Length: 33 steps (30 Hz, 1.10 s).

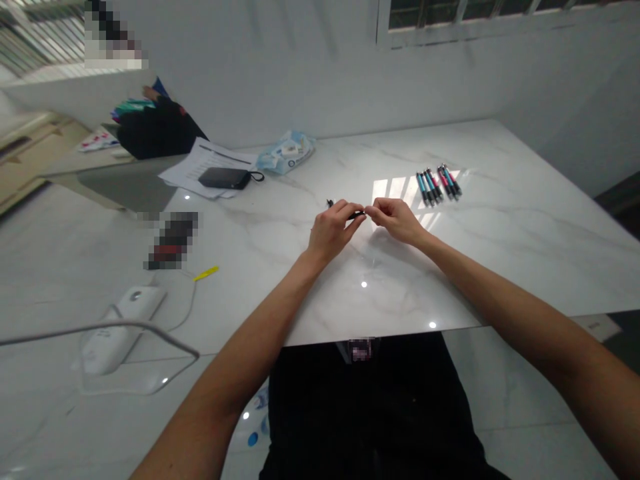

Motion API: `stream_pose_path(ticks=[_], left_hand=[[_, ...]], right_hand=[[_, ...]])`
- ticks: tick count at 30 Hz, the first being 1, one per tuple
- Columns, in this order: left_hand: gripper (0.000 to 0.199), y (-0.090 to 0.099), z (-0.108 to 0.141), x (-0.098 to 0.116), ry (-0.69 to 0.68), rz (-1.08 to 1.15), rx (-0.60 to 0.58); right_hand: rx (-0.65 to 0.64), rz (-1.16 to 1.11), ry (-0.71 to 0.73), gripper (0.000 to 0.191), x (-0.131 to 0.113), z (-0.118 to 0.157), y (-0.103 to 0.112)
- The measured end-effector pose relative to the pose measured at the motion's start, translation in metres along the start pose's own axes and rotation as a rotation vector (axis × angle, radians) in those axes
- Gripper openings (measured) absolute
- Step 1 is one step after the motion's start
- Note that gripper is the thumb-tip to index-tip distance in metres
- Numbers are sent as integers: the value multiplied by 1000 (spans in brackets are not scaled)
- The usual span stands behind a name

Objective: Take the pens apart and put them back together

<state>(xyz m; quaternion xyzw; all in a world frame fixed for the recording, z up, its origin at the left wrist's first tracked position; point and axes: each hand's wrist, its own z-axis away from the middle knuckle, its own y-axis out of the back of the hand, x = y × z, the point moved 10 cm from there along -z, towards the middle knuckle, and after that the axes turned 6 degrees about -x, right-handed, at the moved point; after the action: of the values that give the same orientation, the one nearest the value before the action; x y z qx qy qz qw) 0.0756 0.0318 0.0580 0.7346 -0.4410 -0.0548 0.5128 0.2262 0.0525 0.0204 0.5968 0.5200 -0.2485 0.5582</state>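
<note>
Over the middle of the white marbled table point(330, 293), my left hand point(333, 230) is closed on a small dark pen-like piece point(356, 215), held between thumb and fingers. My right hand point(395, 219) has its fingers pinched together at the right end of that piece; whatever is between its fingertips is too small to make out. Just beyond my left hand, a small black part point(330, 203) shows. To the right, several pens point(430, 187) with blue or pink barrels and dark grips lie side by side in two groups.
At the back left are papers point(180, 175), a black pouch point(225, 177) with a loop and a blue-white packet point(286, 153). A white power strip point(123, 327), a cable and a yellow tag point(206, 273) lie at left. Another person's dark sleeve point(157, 127) shows beyond the partition.
</note>
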Motion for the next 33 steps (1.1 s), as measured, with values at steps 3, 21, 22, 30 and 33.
stream_pose_path(ticks=[3,21,22,30,33], left_hand=[[16,0,0,3,-31,3,20],[24,0,0,-9,33,78,-59],[24,0,0,-8,29,79,-59],[25,4,0,1,-19,83,-36],[31,8,0,-9,0,76,-20]], right_hand=[[-31,-26,40,62,-5,1,-1],[-45,-10,64,42,-12,2,-3],[-47,-20,52,45,-11,2,-3],[57,-21,10,71,-13,1,-3],[119,46,-2,70,-17,-7,-4]])
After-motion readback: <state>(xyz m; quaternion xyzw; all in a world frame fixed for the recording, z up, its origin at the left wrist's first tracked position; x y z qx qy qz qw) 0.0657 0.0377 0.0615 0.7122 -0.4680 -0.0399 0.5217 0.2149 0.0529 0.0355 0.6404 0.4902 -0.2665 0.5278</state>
